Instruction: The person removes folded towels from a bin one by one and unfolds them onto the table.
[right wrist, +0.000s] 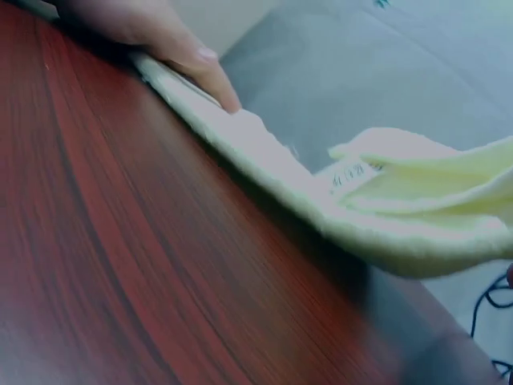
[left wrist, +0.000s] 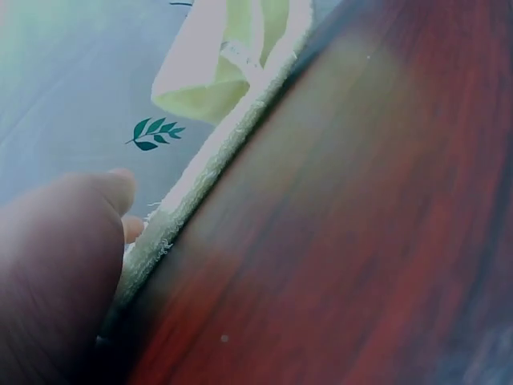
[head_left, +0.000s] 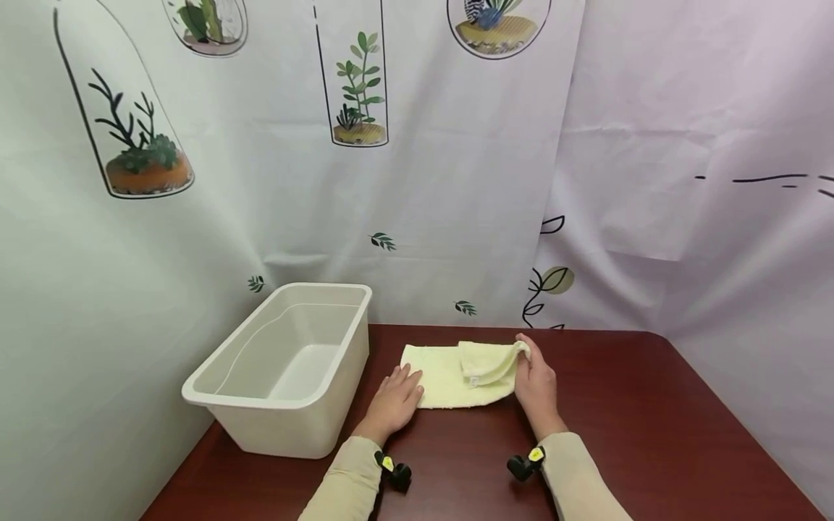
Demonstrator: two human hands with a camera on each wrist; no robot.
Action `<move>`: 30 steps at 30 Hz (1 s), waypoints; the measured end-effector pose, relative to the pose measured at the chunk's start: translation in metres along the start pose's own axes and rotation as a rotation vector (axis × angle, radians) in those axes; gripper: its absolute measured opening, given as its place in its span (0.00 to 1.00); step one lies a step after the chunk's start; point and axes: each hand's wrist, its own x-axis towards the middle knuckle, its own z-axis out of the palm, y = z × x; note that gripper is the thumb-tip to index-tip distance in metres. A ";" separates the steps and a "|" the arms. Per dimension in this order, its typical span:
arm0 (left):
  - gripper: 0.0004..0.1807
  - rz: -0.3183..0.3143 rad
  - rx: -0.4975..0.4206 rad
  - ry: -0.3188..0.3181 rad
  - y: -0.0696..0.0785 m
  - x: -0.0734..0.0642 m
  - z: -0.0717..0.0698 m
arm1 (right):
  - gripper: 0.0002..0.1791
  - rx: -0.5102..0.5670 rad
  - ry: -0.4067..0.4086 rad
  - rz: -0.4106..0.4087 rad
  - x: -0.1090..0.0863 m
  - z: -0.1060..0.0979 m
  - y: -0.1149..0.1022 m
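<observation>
A pale yellow towel point(head_left: 439, 375) lies in a folded strip on the dark red table, its right part doubled back over itself. My left hand point(head_left: 392, 402) rests on the towel's left end with the fingers laid out over it. At the other end, my right hand point(head_left: 537, 385) grips the folded edge, thumb and fingers about the cloth, and holds that end lifted. A small white label point(right wrist: 350, 177) sticks out by the fold in the right wrist view. That view hardly shows my right hand; the left wrist view has my left hand point(left wrist: 60, 265) beside the towel's edge.
Left of the towel stands a deep off-white plastic tub point(head_left: 355, 362), with nothing seen inside. A white curtain point(head_left: 449, 195) printed with plants in jars hangs behind the table point(head_left: 625, 420). Each wrist carries a small black camera point(head_left: 399, 474).
</observation>
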 end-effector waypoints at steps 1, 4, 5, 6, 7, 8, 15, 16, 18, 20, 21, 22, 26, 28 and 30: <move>0.28 -0.002 0.005 -0.004 0.000 0.000 0.000 | 0.21 -0.009 0.007 0.000 0.000 -0.003 0.003; 0.29 -0.002 0.025 -0.013 -0.001 0.000 0.001 | 0.21 -0.051 0.011 -0.009 0.002 -0.010 0.013; 0.29 -0.002 0.031 -0.015 -0.002 0.000 0.001 | 0.22 -0.070 0.008 -0.013 0.002 -0.012 0.016; 0.30 -0.002 0.040 -0.020 -0.001 0.000 0.001 | 0.22 -0.088 0.004 -0.017 0.002 -0.015 0.019; 0.30 -0.003 0.044 -0.023 -0.001 0.000 0.001 | 0.22 -0.106 0.000 -0.018 0.002 -0.018 0.021; 0.29 -0.004 0.047 -0.025 -0.001 0.000 0.001 | 0.23 -0.128 -0.006 -0.020 0.001 -0.022 0.023; 0.30 -0.001 0.078 -0.027 0.001 -0.001 0.001 | 0.25 -0.282 -0.051 0.001 0.000 -0.042 0.036; 0.30 -0.002 0.080 -0.027 0.002 -0.001 0.000 | 0.25 -0.307 -0.061 0.001 0.000 -0.045 0.037; 0.31 -0.001 0.083 -0.028 0.003 -0.002 -0.001 | 0.26 -0.349 -0.092 0.005 -0.001 -0.049 0.041; 0.31 -0.001 0.089 -0.031 0.003 -0.002 -0.001 | 0.27 -0.372 -0.128 -0.004 -0.003 -0.052 0.043; 0.31 -0.002 0.091 -0.033 0.004 -0.002 -0.001 | 0.27 -0.389 -0.149 -0.015 -0.003 -0.054 0.044; 0.31 -0.002 0.090 -0.035 0.004 -0.002 -0.001 | 0.28 -0.409 -0.178 -0.025 -0.003 -0.055 0.045; 0.31 0.000 0.080 -0.039 0.003 -0.002 -0.001 | 0.33 -0.505 -0.273 -0.071 -0.001 -0.056 0.049; 0.31 0.001 0.073 -0.038 0.003 -0.002 -0.001 | 0.35 -0.564 -0.299 -0.103 0.002 -0.055 0.050; 0.31 -0.002 0.080 -0.040 0.002 -0.002 -0.001 | 0.36 -0.609 -0.311 -0.144 0.003 -0.051 0.050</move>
